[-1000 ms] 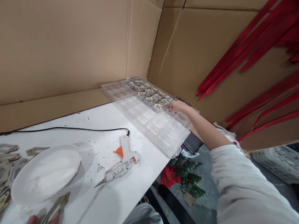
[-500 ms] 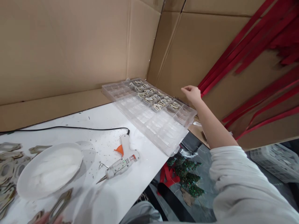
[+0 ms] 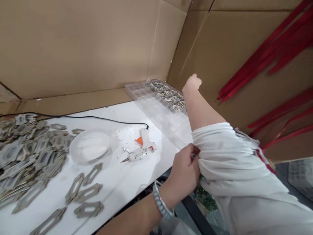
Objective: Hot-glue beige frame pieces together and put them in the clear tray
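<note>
My left hand (image 3: 184,169), with a beaded bracelet (image 3: 161,200) at its wrist, is closed on the white sleeve (image 3: 217,147) of my right arm, near the elbow. The fabric is bunched in folds there. My right arm reaches forward, bare below the sleeve, and its hand (image 3: 193,82) is curled into a fist before the cardboard wall. Nothing shows in that fist. Behind the right forearm lies an open clear compartment box (image 3: 139,93), partly hidden, with small metallic pieces (image 3: 168,98) in several compartments.
A glue gun (image 3: 143,151) with an orange trigger lies on the white table (image 3: 117,195), its black cord (image 3: 105,120) running left. Left of it are a white dish (image 3: 90,147) and many flat oblong frames (image 3: 44,156). Red ribbons (image 3: 254,65) hang on the right cardboard wall.
My left hand has left the frame pieces at the lower left and now grips the right sleeve. The right hand has curled tighter. The view has shifted left.
</note>
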Tool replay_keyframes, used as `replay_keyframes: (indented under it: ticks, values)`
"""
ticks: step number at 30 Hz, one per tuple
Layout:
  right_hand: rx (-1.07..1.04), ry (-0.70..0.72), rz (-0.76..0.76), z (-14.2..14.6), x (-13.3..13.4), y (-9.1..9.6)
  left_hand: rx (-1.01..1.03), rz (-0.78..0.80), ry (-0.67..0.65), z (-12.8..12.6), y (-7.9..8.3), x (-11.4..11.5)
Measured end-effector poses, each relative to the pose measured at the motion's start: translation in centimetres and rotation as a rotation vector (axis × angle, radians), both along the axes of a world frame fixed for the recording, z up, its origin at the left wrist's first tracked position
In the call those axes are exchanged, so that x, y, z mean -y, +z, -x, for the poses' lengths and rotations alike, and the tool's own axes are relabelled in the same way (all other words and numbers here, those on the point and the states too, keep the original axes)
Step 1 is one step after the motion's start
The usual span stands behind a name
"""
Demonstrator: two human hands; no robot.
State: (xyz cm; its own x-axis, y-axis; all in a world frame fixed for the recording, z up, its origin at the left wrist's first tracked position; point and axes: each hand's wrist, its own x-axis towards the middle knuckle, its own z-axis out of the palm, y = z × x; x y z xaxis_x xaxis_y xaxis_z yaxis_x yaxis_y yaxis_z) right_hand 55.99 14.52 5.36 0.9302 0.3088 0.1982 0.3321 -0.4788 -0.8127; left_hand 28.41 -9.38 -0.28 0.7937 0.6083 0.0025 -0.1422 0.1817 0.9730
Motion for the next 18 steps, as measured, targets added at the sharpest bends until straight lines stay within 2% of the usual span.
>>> replay_keyframes:
  ticks: [3,8,11,14,15,16,18]
  values:
    - [0.015,0.06,0.042,0.7,0.3,-0.1,0.018,-0.193,-0.029,2.3,0.9,-0.5]
    - [0.258,0.113,0.143,1.8,2.6,0.9,0.145,-0.643,-0.467,5.4,1.7,-0.3]
    - [0.506,0.202,0.204,3.7,3.9,1.3,0.188,-0.829,-0.604,5.6,1.7,0.6]
    - [0.763,0.481,0.289,7.0,4.3,0.9,0.1,-0.849,-0.647,4.8,1.1,1.8]
    - [0.865,0.608,0.327,8.3,4.3,0.6,0.031,-0.839,-0.636,4.6,0.8,2.2]
    - [1.072,0.756,0.393,9.8,4.3,0.3,-0.038,-0.825,-0.614,4.5,0.3,2.4]
    - [1.233,0.891,0.387,12.7,4.6,-0.5,-0.112,-0.808,-0.537,5.2,-0.7,2.6]
